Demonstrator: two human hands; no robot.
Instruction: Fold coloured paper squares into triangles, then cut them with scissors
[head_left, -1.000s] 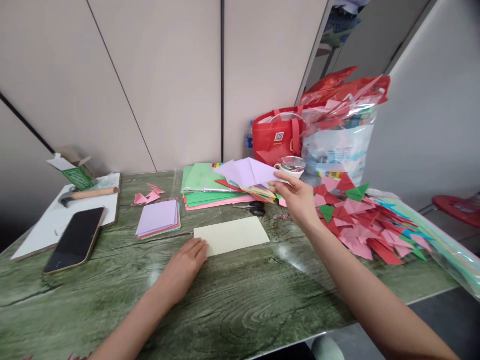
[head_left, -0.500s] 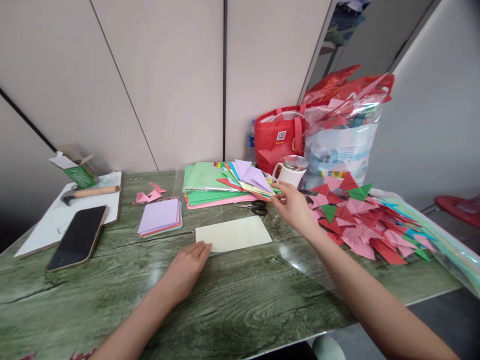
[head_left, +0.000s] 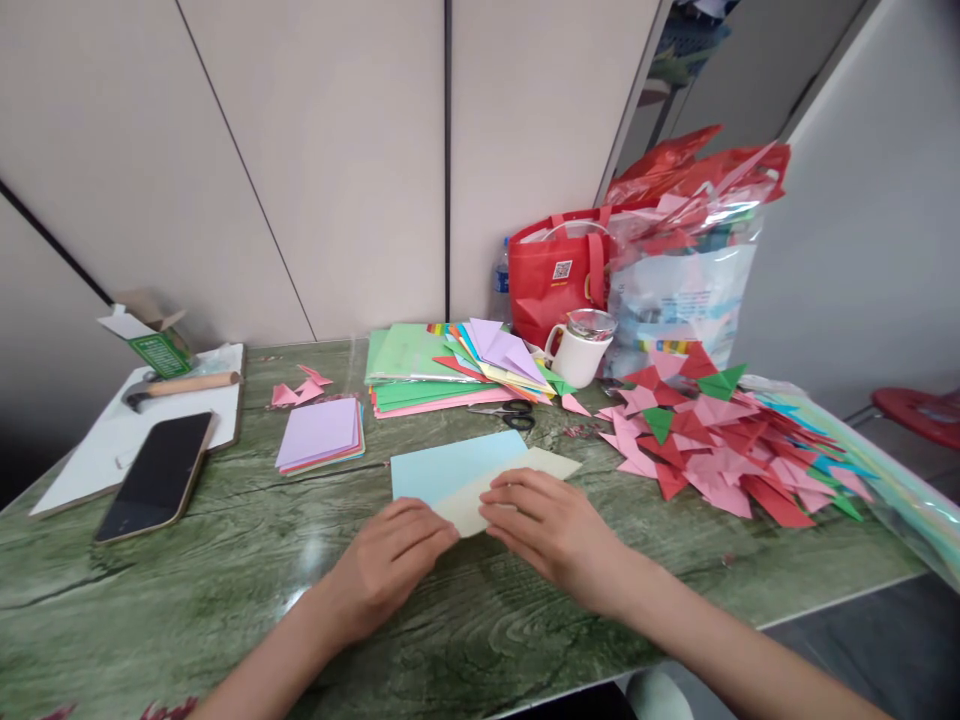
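A pale yellow paper sheet (head_left: 472, 510) is slanted over a light blue paper sheet (head_left: 442, 465) on the table in front of me. At the yellow sheet's lower left edge, my left hand (head_left: 401, 560) is closed on it, with the thumb out of sight. Across its right part lies my right hand (head_left: 559, 525), fingers bent together onto the paper. The hands are a small gap apart. To the left sits a stack of square papers (head_left: 319, 433), lilac on top. Scissors (head_left: 517, 413) with black handles rest just behind the blue sheet.
At the back are coloured paper packs (head_left: 405, 355), a white mug (head_left: 579, 352) and a red bag (head_left: 551, 285). A pile of folded pink, red and green papers (head_left: 720, 440) spreads on the right. A phone (head_left: 157, 478) and a hammer (head_left: 184, 387) lie left.
My right hand has come from near the mug down to the yellow sheet. That sheet has shifted toward me and tilted, baring the blue one. My left hand has moved slightly right.
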